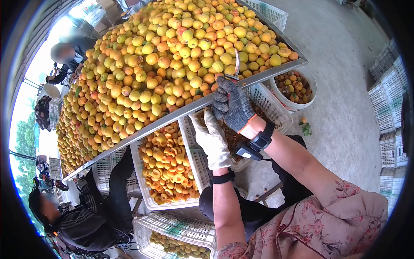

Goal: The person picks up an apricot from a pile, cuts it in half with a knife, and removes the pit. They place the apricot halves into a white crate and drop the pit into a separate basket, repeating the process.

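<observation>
My right hand (233, 105), in a dark grey knit glove with a black wrist device, is closed on a small knife (236, 64) whose curved blade points up over the table's rim. My left hand (212, 138), in a white glove, is just below it with fingers stretched toward the metal edge; I see nothing in it. Both hands hover at the rim of a big metal table (276, 69) heaped with whole yellow-orange apricots (172, 60). Under my hands a white plastic crate (192, 144) holds halved apricots (166, 164).
A white bucket (302, 101) of apricots stands under the table's right end. Another crate (172, 224) with fruit lies below. A person in dark clothes (86, 216) sits at lower left, another person (64, 54) at the table's far side. Stacked white crates (388, 112) line the right wall.
</observation>
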